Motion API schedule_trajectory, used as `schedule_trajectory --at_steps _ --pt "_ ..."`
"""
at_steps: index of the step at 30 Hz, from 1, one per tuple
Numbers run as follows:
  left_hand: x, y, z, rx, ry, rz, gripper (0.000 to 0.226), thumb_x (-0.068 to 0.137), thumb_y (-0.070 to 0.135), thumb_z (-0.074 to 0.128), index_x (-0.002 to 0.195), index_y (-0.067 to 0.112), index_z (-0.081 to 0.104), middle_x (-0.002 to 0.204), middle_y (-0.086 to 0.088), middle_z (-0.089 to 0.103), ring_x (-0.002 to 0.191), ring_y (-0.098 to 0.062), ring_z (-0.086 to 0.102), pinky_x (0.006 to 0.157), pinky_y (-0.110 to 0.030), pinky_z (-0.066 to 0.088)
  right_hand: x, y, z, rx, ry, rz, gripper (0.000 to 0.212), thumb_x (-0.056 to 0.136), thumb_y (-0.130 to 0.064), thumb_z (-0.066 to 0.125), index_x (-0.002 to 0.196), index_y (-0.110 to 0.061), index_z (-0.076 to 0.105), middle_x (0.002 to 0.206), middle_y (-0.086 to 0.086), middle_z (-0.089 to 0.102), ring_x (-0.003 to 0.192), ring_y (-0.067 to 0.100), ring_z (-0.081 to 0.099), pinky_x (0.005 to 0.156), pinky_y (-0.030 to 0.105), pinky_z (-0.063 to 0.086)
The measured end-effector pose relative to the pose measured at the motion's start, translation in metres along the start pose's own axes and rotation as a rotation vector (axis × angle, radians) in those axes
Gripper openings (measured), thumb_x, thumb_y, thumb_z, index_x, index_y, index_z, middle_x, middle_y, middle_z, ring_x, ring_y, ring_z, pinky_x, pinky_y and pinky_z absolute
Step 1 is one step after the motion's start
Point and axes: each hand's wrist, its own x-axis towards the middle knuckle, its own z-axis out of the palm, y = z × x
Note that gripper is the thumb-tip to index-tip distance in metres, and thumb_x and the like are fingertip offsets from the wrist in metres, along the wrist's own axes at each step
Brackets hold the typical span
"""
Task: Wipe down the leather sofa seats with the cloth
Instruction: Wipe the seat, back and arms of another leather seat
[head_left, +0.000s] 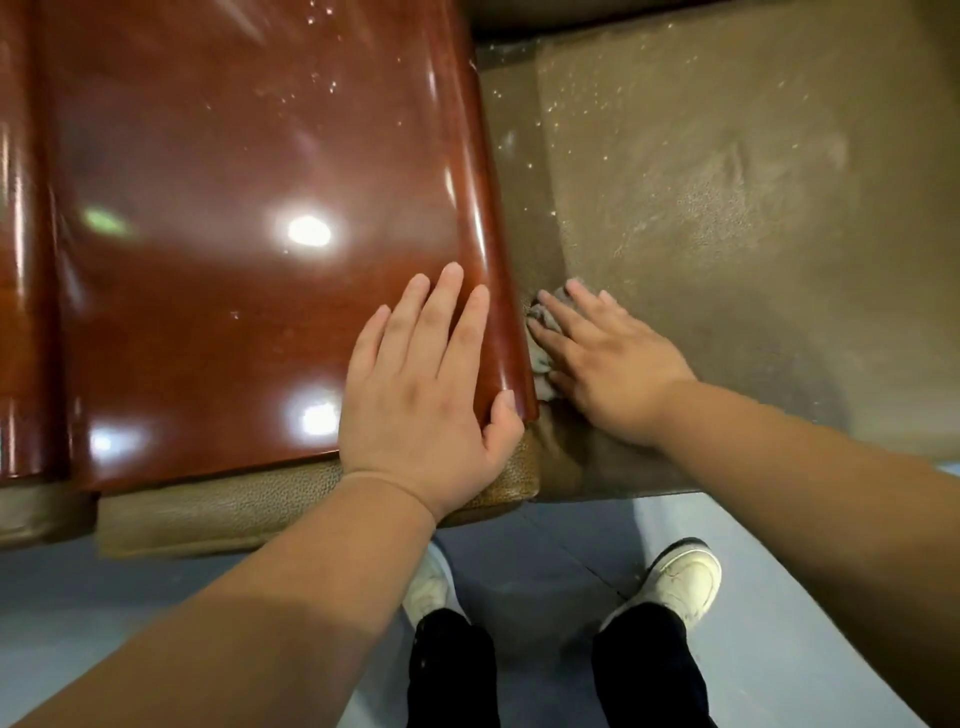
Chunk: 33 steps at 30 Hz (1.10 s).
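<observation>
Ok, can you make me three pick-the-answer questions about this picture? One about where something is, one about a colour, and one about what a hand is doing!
1. Where is the cloth?
A. on the floor
B. under the right hand, beside the shiny armrest
C. on a shoe

2. What colour is the armrest?
A. reddish brown
B. green
C. white

3. What is the left hand doing?
A. making a fist
B. holding the cloth
C. lying flat on the armrest

Answers:
1 B, grey cloth peeks out beneath the right fingers.
2 A, its glossy top is reddish brown.
3 C, its fingers lie straight on the shiny top.
</observation>
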Motion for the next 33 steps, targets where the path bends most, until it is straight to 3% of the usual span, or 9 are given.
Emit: schedule_trajectory --at_steps 6,11,14,18,20,24,27,29,33 --pt "0.0 0.0 0.002 -0.014 -0.016 -0.004 0.081 0.089 0.05 0.048 0.16 0.013 0.041 0.17 -0.01 0.033 0.155 -0.03 0.03 0.126 -0.053 0.027 -0.001 0.03 -0.012 0.212 0.102 0.777 0.067 0.106 -0.043 0.032 0.166 -0.017 0.015 0.172 0.02 0.0 0.157 0.048 -0.002 0.127 0.06 0.004" --pt "0.002 0.003 -0.011 -0.114 -0.107 -0.075 0.082 0.094 0.049 0.05 0.167 0.021 0.024 0.174 -0.003 0.021 0.16 -0.024 0.018 0.131 -0.046 0.013 -0.03 -0.048 -0.003 0.164 -0.072 0.374 0.066 0.106 -0.057 0.02 0.166 -0.031 0.008 0.174 0.009 -0.012 0.155 0.046 -0.02 0.125 0.057 -0.009" --pt "0.04 0.002 -0.019 -0.335 -0.006 -0.111 0.08 0.097 0.04 0.052 0.167 0.029 0.016 0.172 0.0 0.025 0.159 -0.02 0.022 0.131 -0.043 0.015 -0.03 -0.015 -0.008 0.016 -0.138 0.148 0.066 0.107 -0.055 0.025 0.166 -0.034 0.004 0.174 0.0 -0.016 0.157 0.034 -0.024 0.126 0.052 -0.015" --pt "0.111 -0.02 -0.017 -0.222 0.015 -0.039 0.075 0.097 0.041 0.052 0.165 0.026 0.025 0.171 -0.002 0.03 0.158 -0.024 0.025 0.129 -0.049 0.022 0.019 0.068 -0.027 0.092 0.064 0.725 0.069 0.107 -0.048 0.024 0.166 -0.013 0.014 0.172 0.016 -0.017 0.156 0.044 -0.017 0.124 0.055 -0.011" --pt "0.116 -0.025 -0.007 -0.16 -0.036 -0.082 0.07 0.098 0.048 0.047 0.163 0.026 0.034 0.172 -0.002 0.026 0.16 -0.024 0.02 0.132 -0.047 0.015 0.033 0.069 -0.032 0.13 0.12 0.796 0.07 0.108 -0.044 0.024 0.164 -0.003 0.014 0.171 0.021 -0.01 0.157 0.048 -0.004 0.127 0.058 0.0" --pt "0.114 -0.023 -0.005 -0.175 -0.021 -0.099 0.07 0.095 0.051 0.046 0.16 0.028 0.04 0.172 0.001 0.027 0.159 -0.022 0.02 0.131 -0.043 0.013 0.007 0.019 -0.007 0.096 0.15 0.165 0.06 0.106 -0.039 0.037 0.163 -0.02 0.03 0.168 0.014 0.03 0.152 0.048 0.024 0.126 0.059 0.016" --pt "0.117 -0.024 -0.007 -0.162 -0.034 -0.116 0.072 0.092 0.051 0.045 0.16 0.028 0.04 0.172 0.001 0.027 0.159 -0.021 0.02 0.131 -0.045 0.016 0.011 0.043 -0.011 0.013 0.038 -0.18 0.056 0.106 -0.04 0.035 0.16 -0.023 0.041 0.168 0.007 0.033 0.155 0.04 0.023 0.126 0.057 0.021" --pt "0.117 -0.023 -0.006 -0.178 -0.041 -0.119 0.073 0.091 0.051 0.046 0.16 0.027 0.04 0.172 0.002 0.027 0.159 -0.022 0.02 0.131 -0.046 0.018 0.035 0.075 -0.017 -0.029 0.046 -0.075 0.059 0.106 -0.038 0.034 0.161 -0.02 0.034 0.17 0.007 0.027 0.157 0.038 0.019 0.127 0.056 0.019" --pt "0.12 -0.024 -0.008 -0.179 -0.053 -0.122 0.073 0.09 0.049 0.051 0.159 0.026 0.042 0.171 0.001 0.028 0.159 -0.023 0.022 0.13 -0.049 0.02 0.082 0.082 -0.044 0.191 0.155 0.582 0.066 0.105 -0.039 0.029 0.164 -0.011 0.016 0.172 0.016 0.015 0.157 0.045 0.009 0.128 0.057 0.009"
